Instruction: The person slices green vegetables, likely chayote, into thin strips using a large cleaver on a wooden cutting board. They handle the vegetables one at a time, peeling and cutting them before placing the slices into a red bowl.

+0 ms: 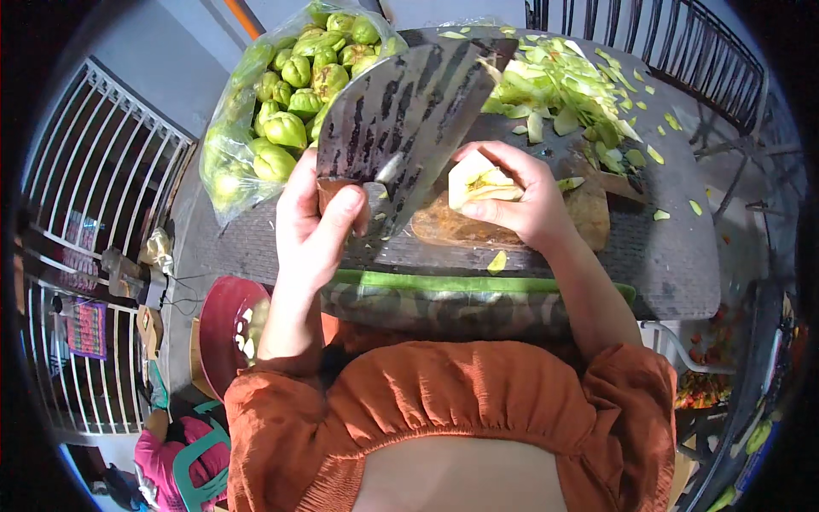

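My left hand (pixel 301 237) grips the handle of a large cleaver (pixel 403 109). Its broad, dark-streaked blade stands tilted up and hides part of the table behind it. In my right hand (pixel 534 192) is a pale, peeled chayote piece (pixel 470 176) with a hollowed, yellowish cut face turned up. Both hands are raised over the table, the chayote just right of the blade and apart from it. Below my right hand lies a wooden cutting board (pixel 473 230), partly covered by it. Beyond the blade, green chayote peelings (pixel 556 83) form a heap.
A clear plastic bag of whole chayotes (pixel 288 131) stands at the table's (pixel 678 275) back left. A maroon basin (pixel 221 339) with pale pieces sits lower left. Camouflage-patterned cloth (pixel 448 307) lines the near edge. A person in pink (pixel 182 448) and a green chair (pixel 198 467) are lower left.
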The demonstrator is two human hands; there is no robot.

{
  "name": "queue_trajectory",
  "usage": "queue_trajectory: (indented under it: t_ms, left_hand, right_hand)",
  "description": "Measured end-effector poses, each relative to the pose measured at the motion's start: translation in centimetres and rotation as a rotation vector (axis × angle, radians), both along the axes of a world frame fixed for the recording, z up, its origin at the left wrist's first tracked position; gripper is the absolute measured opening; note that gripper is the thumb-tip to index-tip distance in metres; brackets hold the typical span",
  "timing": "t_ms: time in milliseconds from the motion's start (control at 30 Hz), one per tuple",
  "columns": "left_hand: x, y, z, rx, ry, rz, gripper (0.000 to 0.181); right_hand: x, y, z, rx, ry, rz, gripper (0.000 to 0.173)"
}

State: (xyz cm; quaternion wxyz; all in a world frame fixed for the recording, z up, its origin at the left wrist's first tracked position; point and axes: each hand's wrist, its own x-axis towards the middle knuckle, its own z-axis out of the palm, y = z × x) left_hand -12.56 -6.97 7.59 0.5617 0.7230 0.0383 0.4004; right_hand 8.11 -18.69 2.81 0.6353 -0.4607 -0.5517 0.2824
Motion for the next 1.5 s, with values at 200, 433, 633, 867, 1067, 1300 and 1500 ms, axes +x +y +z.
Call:
queue_trajectory:
  t_ms: [200,433,633,867,1067,1300,1500]
  left_hand:
    - [0.2,0.0,-0.3,-0.011,0.034,-0.011,0.030]
    - [0.1,-0.5,-0.1,0.036,0.223,0.070,0.032]
    - [1.8,-0.6,1.4,-0.199,0.350,-0.073,0.031]
    - [4.1,-0.2,0.3,-0.381,0.352,-0.078,0.018]
    - [5.4,-0.4,-1.4,-0.425,0.292,-0.077,0.018]
    - [6.7,-2.6,-4.8,-0.403,0.344,-0.071,0.029]
    - [8.0,-1.4,-4.5,-0.705,0.322,-0.196,0.020]
  right_hand:
    - [0.0,-0.2,-0.1,-0.006,0.014,-0.029,0.059]
    - [0.4,-0.6,0.6,-0.081,-0.051,-0.036,0.054]
    - [0.7,-0.3,0.8,-0.196,0.167,0.151,0.042]
    - [-0.7,0.9,-1.4,-0.129,0.605,0.134,0.023]
    - [-1.6,1.2,-1.7,-0.075,0.748,0.082,0.019]
    - [-2.3,0.7,-1.7,-0.098,0.814,0.189,0.024]
    - [-0.9,1.6,-2.4,-0.087,0.912,0.127,0.040]
